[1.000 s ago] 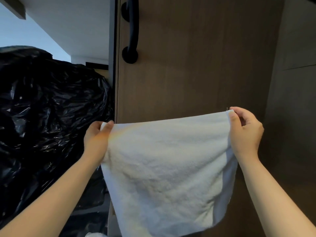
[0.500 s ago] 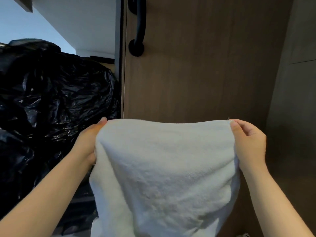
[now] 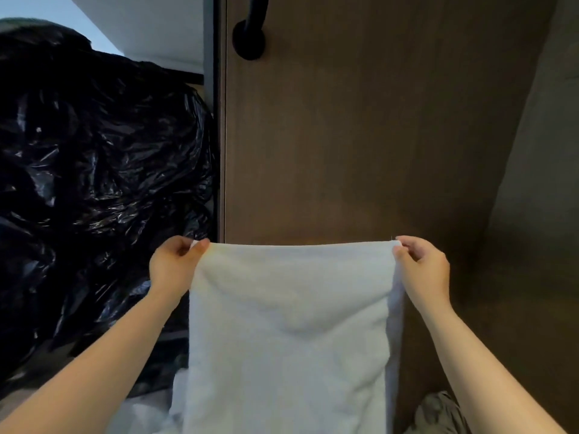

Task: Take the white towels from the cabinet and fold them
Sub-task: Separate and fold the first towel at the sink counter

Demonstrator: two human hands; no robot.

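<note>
Now we are pinching the top corners of the white towel (image 3: 288,324), our left hand (image 3: 170,267) at its left corner and our right hand (image 3: 423,267) at its right, and it is hanging flat between them in front of the brown cabinet door (image 3: 360,136). A crumpled black plastic bag (image 3: 94,167) is filling the space to the left. The black handle (image 3: 250,39) is getting cut off at the top edge, and the towel is hiding most of the pale cloth (image 3: 438,411) below.
</note>
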